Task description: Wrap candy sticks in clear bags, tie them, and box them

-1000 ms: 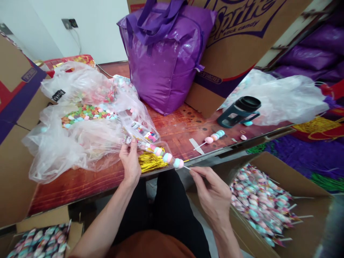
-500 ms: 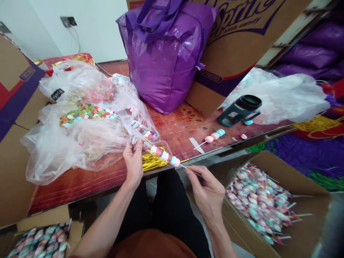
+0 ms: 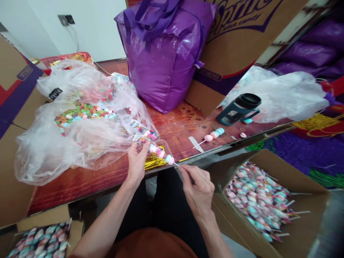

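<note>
My left hand [image 3: 136, 162] pinches a small clear printed wrapper [image 3: 156, 150] at the front edge of the table. The pink, white and blue candy stick [image 3: 170, 159] is partly inside this wrapper, its lowest pieces still outside. Between thumb and fingers, my right hand [image 3: 198, 190] grips the bare end of the white stick. Golden twist ties [image 3: 153, 163] lie just behind the wrapper. Further right, an unwrapped candy stick [image 3: 214, 134] rests on the table beside a strip of white tape [image 3: 196, 144].
Plastic bags of loose candy [image 3: 80, 143] spread over the left of the table [image 3: 67, 184]. A purple bag [image 3: 166, 64] and a dark mug [image 3: 238, 109] stand behind. Below right, an open carton [image 3: 309, 204] holds many wrapped candy sticks; another carton [image 3: 76, 231] sits lower left.
My right hand has moved left, pushing the candy stick deeper into the wrapper. My left hand has shifted slightly to the right along the wrapper.
</note>
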A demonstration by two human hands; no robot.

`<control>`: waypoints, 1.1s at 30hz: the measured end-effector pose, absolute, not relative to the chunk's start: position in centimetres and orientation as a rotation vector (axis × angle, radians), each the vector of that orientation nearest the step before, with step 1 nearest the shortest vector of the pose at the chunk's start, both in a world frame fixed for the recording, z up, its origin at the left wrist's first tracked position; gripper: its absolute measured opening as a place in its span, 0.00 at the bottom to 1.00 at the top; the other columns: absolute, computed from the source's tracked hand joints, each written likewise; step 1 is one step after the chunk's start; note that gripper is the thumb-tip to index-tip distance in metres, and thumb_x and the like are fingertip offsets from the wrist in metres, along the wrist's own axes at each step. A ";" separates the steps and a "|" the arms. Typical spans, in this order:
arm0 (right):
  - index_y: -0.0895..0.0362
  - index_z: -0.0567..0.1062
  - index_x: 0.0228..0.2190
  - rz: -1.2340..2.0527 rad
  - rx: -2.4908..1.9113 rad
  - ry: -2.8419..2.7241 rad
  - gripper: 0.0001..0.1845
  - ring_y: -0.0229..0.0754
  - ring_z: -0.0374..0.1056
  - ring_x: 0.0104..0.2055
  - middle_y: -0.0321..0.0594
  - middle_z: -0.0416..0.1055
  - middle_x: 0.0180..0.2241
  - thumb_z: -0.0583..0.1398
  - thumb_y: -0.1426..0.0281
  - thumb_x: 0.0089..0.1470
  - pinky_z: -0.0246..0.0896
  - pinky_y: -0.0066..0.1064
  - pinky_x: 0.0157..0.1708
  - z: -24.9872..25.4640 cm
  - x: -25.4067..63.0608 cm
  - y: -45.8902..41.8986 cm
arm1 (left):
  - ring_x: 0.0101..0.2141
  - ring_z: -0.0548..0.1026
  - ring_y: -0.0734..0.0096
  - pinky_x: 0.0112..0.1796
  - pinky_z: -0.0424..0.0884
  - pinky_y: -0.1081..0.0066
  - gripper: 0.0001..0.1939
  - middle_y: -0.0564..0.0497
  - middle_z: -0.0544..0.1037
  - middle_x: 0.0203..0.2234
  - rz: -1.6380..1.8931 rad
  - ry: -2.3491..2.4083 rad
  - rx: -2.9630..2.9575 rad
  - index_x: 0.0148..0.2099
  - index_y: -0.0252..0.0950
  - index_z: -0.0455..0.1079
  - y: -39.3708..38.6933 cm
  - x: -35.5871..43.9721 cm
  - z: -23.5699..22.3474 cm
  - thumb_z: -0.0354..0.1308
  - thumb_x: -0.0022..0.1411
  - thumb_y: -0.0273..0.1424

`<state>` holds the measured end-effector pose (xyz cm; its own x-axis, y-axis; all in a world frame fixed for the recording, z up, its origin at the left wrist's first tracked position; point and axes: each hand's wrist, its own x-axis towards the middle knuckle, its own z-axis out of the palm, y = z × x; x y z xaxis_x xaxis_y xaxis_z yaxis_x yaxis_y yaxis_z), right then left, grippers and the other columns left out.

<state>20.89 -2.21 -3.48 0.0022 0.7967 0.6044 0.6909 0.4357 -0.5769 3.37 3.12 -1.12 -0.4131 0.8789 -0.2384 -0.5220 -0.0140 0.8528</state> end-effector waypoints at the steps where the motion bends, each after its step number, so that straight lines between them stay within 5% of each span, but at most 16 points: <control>1: 0.55 0.77 0.33 0.131 -1.305 -1.746 0.07 0.37 0.71 0.28 0.34 0.78 0.27 0.60 0.72 0.63 0.57 0.34 0.40 -3.5 20.9 -2.2 | 0.29 0.77 0.72 0.30 0.72 0.75 0.22 0.52 0.80 0.30 1.655 1.158 0.440 0.35 0.35 0.73 3.1 3.4 -1.0 0.76 0.41 0.40; 19: 0.57 0.74 0.29 1.503 -1.290 -1.307 0.17 0.33 0.51 0.20 0.28 0.56 0.16 0.57 0.57 0.61 0.46 0.26 0.23 -1.7 20.6 -2.4 | 0.36 0.82 0.63 0.38 0.76 0.68 0.22 0.50 0.83 0.31 1.495 0.969 0.463 0.40 0.36 0.73 3.2 3.1 -1.8 0.71 0.50 0.46; 33: 0.56 0.73 0.30 0.906 -1.320 -1.652 0.12 0.32 0.57 0.19 0.28 0.60 0.17 0.55 0.67 0.65 0.53 0.25 0.22 -3.1 19.0 -3.0 | 0.40 0.83 0.56 0.40 0.78 0.64 0.25 0.46 0.82 0.30 1.510 0.951 0.370 0.39 0.34 0.70 3.2 2.7 -1.3 0.74 0.47 0.45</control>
